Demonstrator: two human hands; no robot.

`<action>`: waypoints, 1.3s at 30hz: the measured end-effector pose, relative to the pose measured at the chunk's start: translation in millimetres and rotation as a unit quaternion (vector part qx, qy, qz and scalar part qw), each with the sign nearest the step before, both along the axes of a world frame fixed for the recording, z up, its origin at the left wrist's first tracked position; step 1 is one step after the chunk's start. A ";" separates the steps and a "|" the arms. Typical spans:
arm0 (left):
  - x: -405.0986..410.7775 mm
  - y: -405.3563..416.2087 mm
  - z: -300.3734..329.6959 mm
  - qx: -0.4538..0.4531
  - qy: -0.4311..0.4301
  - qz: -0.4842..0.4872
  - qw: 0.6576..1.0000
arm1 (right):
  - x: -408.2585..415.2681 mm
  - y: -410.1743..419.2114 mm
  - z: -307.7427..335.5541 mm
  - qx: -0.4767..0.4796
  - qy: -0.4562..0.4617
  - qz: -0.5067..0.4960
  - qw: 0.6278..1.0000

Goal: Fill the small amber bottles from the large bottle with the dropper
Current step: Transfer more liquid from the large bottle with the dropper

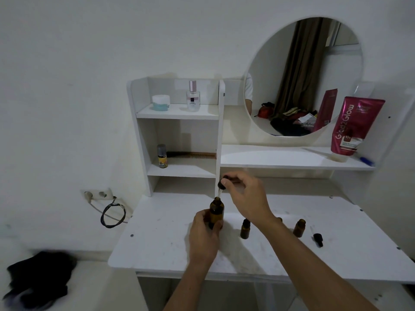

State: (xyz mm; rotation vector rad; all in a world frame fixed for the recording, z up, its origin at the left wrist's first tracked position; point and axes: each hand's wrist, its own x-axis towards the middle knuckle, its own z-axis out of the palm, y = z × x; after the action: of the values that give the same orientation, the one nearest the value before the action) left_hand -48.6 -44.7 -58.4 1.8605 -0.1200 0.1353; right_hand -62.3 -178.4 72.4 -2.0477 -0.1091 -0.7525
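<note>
My left hand [203,234] grips the large amber bottle [216,209], which stands upright on the white table [157,243] with its mouth uncovered. My right hand [246,196] pinches the black bulb of a dropper [221,185]; its glass tube points down into the bottle's neck. A small amber bottle with a black cap [245,228] stands just right of the large one. Another small amber bottle [299,227], uncapped, stands farther right. A third is mostly hidden behind my right forearm. A second dropper [317,238] lies on the table at the right.
A white shelf unit [177,113] behind the table holds a jar, a perfume bottle, a small spray can and a comb. A round mirror [303,75] and a pink tube [354,126] stand at the right. A wall socket with a coiled cable [112,212] is left.
</note>
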 end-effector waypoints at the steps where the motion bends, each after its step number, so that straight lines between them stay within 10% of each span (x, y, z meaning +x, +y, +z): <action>1: -0.1 0.2 -0.1 0.001 -0.002 0.001 1.000 | 2.5 0.6 -4.0 -0.010 0.014 0.002 1.000; 28: 5.6 0.5 -6.1 0.036 -0.013 0.019 0.999 | 5.4 17.6 -35.1 0.025 0.091 -0.026 0.995; 39: 2.9 0.9 -3.8 0.018 -0.009 0.022 1.000 | -16.1 7.7 20.9 0.089 -0.058 -0.047 0.993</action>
State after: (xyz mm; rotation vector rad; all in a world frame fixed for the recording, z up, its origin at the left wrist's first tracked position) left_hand -45.6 -43.8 -62.2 1.8988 -0.0949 0.1821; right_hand -78.4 -170.8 93.2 -1.8503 -0.0120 -0.9079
